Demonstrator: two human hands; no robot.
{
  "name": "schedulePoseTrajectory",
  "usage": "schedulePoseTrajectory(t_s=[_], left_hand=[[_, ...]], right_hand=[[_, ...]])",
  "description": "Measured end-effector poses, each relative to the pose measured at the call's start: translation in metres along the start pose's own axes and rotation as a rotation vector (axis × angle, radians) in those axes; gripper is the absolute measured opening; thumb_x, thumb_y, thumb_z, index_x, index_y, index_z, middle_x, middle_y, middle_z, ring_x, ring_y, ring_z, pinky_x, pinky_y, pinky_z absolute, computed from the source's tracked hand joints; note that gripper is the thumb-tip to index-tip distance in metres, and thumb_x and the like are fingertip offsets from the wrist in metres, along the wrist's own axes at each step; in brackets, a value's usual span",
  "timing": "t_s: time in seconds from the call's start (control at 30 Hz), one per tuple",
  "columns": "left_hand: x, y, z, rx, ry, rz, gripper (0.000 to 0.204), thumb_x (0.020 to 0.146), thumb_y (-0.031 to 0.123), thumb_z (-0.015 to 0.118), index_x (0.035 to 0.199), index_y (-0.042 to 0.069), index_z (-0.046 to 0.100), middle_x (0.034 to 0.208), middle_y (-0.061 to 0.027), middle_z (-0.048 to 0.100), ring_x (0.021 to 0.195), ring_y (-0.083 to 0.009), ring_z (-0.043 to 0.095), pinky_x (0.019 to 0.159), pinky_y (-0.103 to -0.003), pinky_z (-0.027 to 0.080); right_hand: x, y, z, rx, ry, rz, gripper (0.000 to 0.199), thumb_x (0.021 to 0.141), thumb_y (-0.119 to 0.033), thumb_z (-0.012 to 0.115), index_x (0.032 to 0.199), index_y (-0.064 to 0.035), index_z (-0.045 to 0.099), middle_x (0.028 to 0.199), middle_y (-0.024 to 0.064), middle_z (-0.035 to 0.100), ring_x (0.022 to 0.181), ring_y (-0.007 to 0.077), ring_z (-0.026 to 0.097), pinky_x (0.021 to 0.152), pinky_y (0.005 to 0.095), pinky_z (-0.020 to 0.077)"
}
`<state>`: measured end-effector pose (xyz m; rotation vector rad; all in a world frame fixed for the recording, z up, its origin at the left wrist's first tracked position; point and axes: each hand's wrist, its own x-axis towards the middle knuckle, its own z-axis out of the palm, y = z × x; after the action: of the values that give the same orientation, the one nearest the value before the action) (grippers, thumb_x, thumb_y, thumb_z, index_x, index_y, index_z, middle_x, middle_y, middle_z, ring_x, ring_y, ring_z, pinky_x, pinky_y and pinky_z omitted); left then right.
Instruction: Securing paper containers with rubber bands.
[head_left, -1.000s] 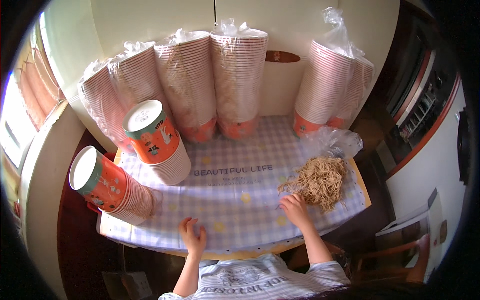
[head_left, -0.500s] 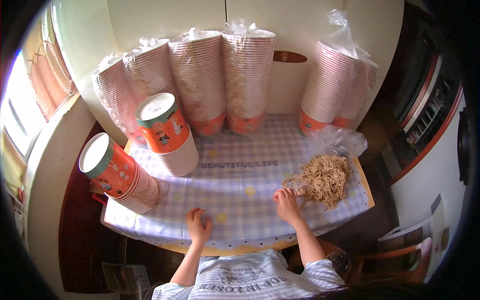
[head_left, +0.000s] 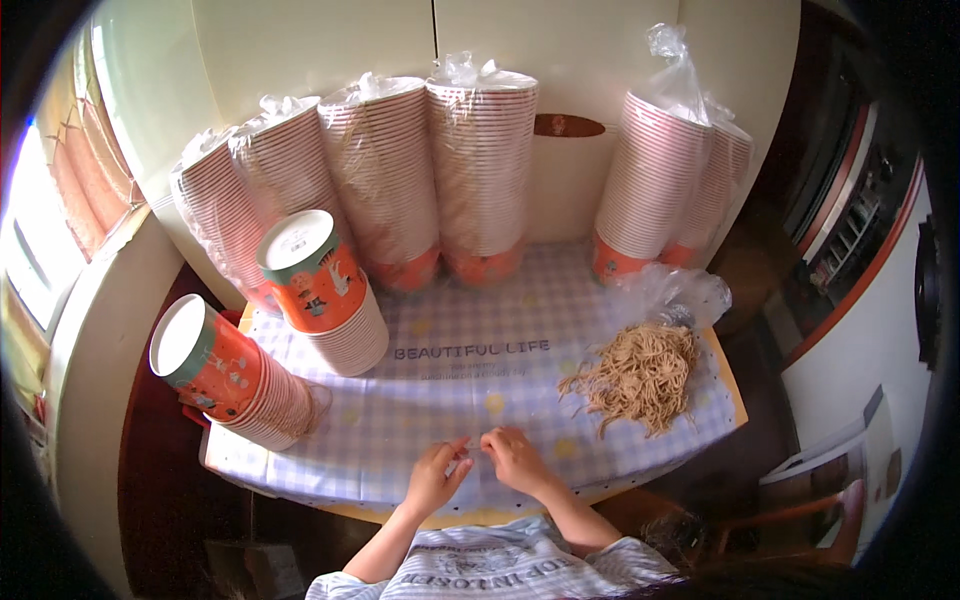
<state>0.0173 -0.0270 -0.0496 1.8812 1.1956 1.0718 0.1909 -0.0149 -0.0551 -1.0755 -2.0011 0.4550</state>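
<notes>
Above the front part of the checked tablecloth, my left hand and my right hand are close together, fingertips almost meeting. Both have their fingers drawn into a pinch. A small pale bit shows at the fingertips, too small to name. To the right of my right hand lies a loose heap of tan twine pieces. A stack of orange-and-green paper buckets leans at the left edge, with tan strands hanging at its rim end. Behind it stands another upside-down stack of paper buckets.
Tall plastic-wrapped bucket stacks line the back of the table against a pale panel. More wrapped stacks stand at the back right. A crumpled clear bag touches the far side of the twine heap. A wooden chair is at the lower right.
My right hand has left the twine heap and come left to the middle. My left hand has moved right and nearer, so the two now face each other. The view has tilted slightly.
</notes>
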Motion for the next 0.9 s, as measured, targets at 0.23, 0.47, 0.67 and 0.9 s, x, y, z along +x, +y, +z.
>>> schedulePoseTrajectory(t_s=[0.23, 0.47, 0.67, 0.9], left_hand=[[0.024, -0.002, 0.018, 0.189, -0.115, 0.015, 0.018, 0.08, 0.019, 0.058, 0.093, 0.007, 0.059, 0.081, -0.0114, 0.059, 0.075, -0.0288, 0.056, 0.062, -0.036, 0.045], [0.037, -0.012, 0.019, 0.056, -0.288, -0.157, 0.018, 0.084, 0.021, 0.056, 0.092, 0.006, 0.06, 0.079, -0.0123, 0.059, 0.069, -0.0257, 0.056, 0.06, -0.033, 0.043], [0.038, -0.019, 0.009, -0.041, -0.371, -0.249, 0.017, 0.084, 0.02, 0.056, 0.092, 0.006, 0.06, 0.075, -0.0096, 0.059, 0.064, -0.0168, 0.054, 0.058, -0.029, 0.043], [0.032, -0.028, -0.008, -0.013, -0.358, -0.077, 0.017, 0.082, 0.021, 0.055, 0.089, 0.007, 0.06, 0.079, -0.0121, 0.06, 0.071, -0.0285, 0.058, 0.06, -0.036, 0.045]], right_hand=[[-0.008, 0.019, -0.005, 0.005, -0.12, 0.108, 0.014, 0.075, 0.0, 0.053, 0.087, -0.0024, 0.049, 0.084, 0.0139, 0.055, 0.082, 0.0341, 0.053, 0.071, 0.0393, 0.0423], [0.003, 0.026, -0.013, 0.066, -0.164, 0.155, 0.01, 0.078, -0.001, 0.052, 0.087, -0.0032, 0.048, 0.082, 0.0138, 0.054, 0.079, 0.0342, 0.053, 0.068, 0.0401, 0.043], [0.007, 0.023, -0.01, 0.142, -0.132, 0.123, 0.013, 0.079, -0.007, 0.056, 0.09, -0.0044, 0.049, 0.081, 0.0129, 0.055, 0.078, 0.0331, 0.054, 0.067, 0.0391, 0.0446], [0.006, 0.01, 0.004, 0.045, -0.125, 0.134, 0.015, 0.077, -0.01, 0.06, 0.091, -0.006, 0.053, 0.082, 0.009, 0.055, 0.077, 0.0285, 0.056, 0.065, 0.037, 0.0456]])
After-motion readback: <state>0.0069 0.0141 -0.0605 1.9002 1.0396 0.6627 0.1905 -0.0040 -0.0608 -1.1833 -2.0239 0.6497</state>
